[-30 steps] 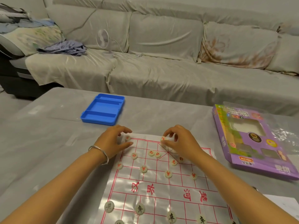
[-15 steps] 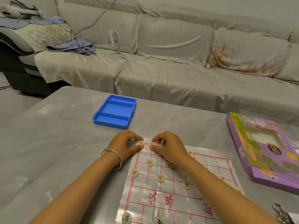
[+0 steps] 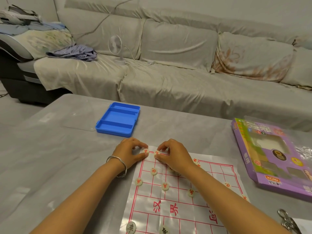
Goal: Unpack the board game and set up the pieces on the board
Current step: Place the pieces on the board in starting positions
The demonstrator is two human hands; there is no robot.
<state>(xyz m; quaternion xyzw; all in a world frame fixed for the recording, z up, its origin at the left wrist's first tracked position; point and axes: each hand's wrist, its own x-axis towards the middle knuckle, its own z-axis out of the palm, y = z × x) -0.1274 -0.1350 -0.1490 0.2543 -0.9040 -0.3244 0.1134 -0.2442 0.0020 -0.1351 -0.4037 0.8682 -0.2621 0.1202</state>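
Note:
A plastic Chinese chess board sheet (image 3: 182, 206) with red grid lines lies on the grey table. Round cream pieces with red characters (image 3: 165, 186) stand on its far half, and dark-lettered pieces (image 3: 130, 227) sit near the bottom edge. My left hand (image 3: 130, 153) pinches a red-lettered piece (image 3: 145, 151) at the board's far left corner. My right hand (image 3: 172, 155) pinches the neighbouring red-lettered piece (image 3: 156, 152) just to its right. My right forearm hides part of the board's middle.
An open blue plastic case (image 3: 118, 119) lies beyond the board. The purple game box (image 3: 270, 159) with clear wrap lies at the right. Metal scissors (image 3: 287, 222) lie at the bottom right corner. A covered sofa with a small fan (image 3: 116, 46) stands behind the table.
My right hand has moved left along the board's far edge with a piece, ending beside my left hand at the far left corner. The camera view shifted left.

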